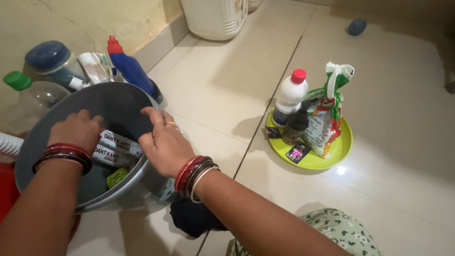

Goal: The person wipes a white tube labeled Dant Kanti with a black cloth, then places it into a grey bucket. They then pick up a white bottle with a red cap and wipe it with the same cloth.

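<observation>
A grey metal bucket (pixel 118 102) lies tilted toward me on the tiled floor. Inside it are two white and red toothpaste boxes (pixel 116 147) and a small yellow-green packet (pixel 116 178). My left hand (pixel 76 130) is inside the bucket, fingers curled onto the end of the boxes. My right hand (pixel 163 142) rests on the bucket's near rim, fingers spread over the edge beside the boxes. Both wrists wear red and dark bangles.
A yellow-green plate (pixel 343 147) to the right holds a white bottle with red cap (pixel 290 95), a small dark bottle (pixel 295 125), a tied packet (pixel 329 111) and sachets. Behind the bucket stand a blue bottle (pixel 132 71), a green-capped clear bottle (pixel 33 97) and a jar. A white container (pixel 213 19) stands by the wall.
</observation>
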